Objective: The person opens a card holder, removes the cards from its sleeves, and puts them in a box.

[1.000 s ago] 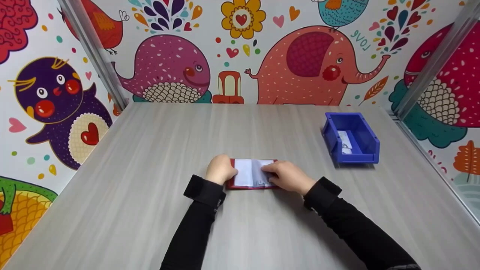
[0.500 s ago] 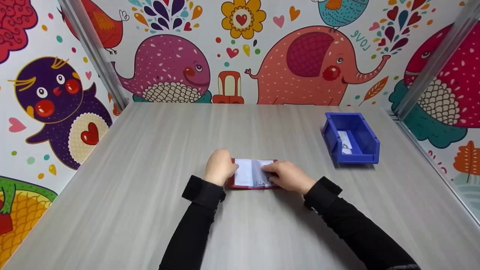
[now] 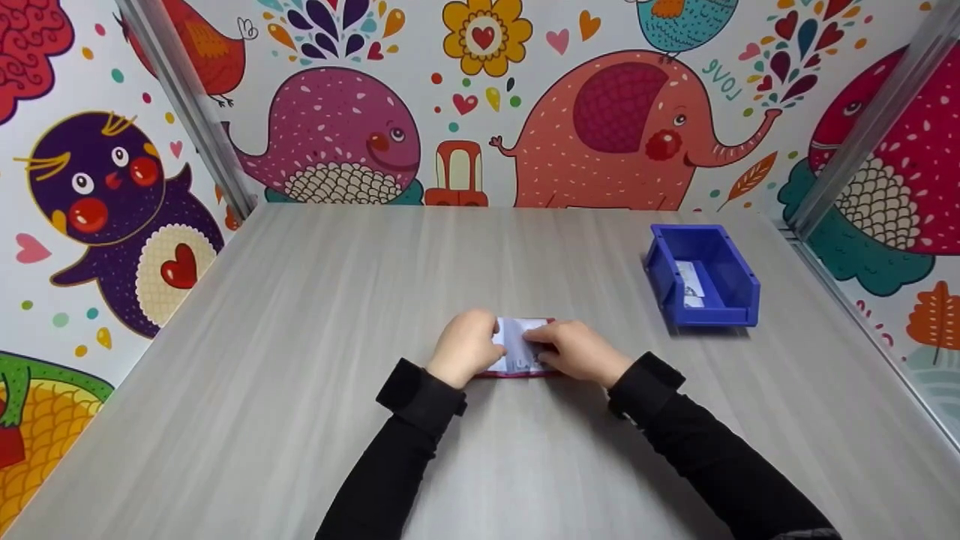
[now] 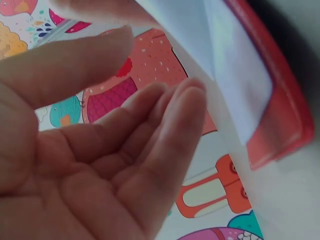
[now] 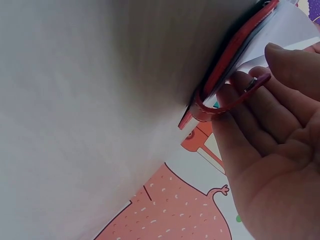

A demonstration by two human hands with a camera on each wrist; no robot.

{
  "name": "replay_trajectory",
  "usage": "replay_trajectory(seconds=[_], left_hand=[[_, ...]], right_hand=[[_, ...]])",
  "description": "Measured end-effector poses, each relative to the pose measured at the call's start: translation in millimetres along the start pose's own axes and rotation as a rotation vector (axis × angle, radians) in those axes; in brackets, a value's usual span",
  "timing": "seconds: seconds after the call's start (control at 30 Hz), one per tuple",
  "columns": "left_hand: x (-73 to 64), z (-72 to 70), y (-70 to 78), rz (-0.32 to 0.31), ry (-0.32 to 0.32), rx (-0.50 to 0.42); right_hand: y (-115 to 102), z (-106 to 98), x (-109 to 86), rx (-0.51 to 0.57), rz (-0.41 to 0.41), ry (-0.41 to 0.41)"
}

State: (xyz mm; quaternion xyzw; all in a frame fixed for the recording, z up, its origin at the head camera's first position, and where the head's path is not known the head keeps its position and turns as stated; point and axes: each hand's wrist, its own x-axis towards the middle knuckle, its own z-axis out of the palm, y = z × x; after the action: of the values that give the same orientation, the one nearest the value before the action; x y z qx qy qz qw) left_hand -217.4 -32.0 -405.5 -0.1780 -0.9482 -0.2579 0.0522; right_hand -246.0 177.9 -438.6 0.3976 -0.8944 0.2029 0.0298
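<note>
A red card holder [image 3: 549, 373] lies spread on the table between both hands, with whitish clear sleeves [image 3: 516, 346] showing inside. My right hand [image 3: 581, 351] grips its right side, thumb on the sleeves. In the right wrist view, the fingers are behind a red strap [image 5: 227, 107] with a metal snap. My left hand [image 3: 466, 349] is over the left half and hides much of it. Its thumb and loosely bent fingers stand apart with nothing between them in the left wrist view, beside the holder's red cover [image 4: 287, 117] and a white sleeve [image 4: 237, 75].
A blue plastic bin [image 3: 716, 318] stands at the right rear of the table [image 3: 330, 300], with white printed paper [image 3: 688, 279] inside. Walls with cartoon animals [image 3: 607, 142] and metal posts enclose the back and sides.
My left hand has first shifted slightly up at the holder's left edge, then moved right over its left half. The right hand and the holder have stayed in place.
</note>
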Motion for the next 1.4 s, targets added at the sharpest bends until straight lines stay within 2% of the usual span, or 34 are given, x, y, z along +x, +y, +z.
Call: replay_trajectory(seconds=[0.23, 0.4, 0.73, 1.4], left_hand=[[-2.0, 4.5, 5.9, 0.021, -0.049, -0.006], [-1.2, 10.5, 7.3, 0.043, -0.053, -0.012], [1.0, 21.5, 6.2, 0.015, -0.049, 0.005], [3.2, 26.2, 6.9, 0.004, -0.064, -0.002]], right_hand=[[-0.1, 0.2, -0.4, 0.026, 0.005, 0.001], [0.1, 0.4, -1.0, 0.028, -0.001, 0.013], [-0.3, -0.1, -0.5, 0.042, -0.026, 0.021], [-0.8, -1.7, -1.3, 0.046, -0.040, 0.020]])
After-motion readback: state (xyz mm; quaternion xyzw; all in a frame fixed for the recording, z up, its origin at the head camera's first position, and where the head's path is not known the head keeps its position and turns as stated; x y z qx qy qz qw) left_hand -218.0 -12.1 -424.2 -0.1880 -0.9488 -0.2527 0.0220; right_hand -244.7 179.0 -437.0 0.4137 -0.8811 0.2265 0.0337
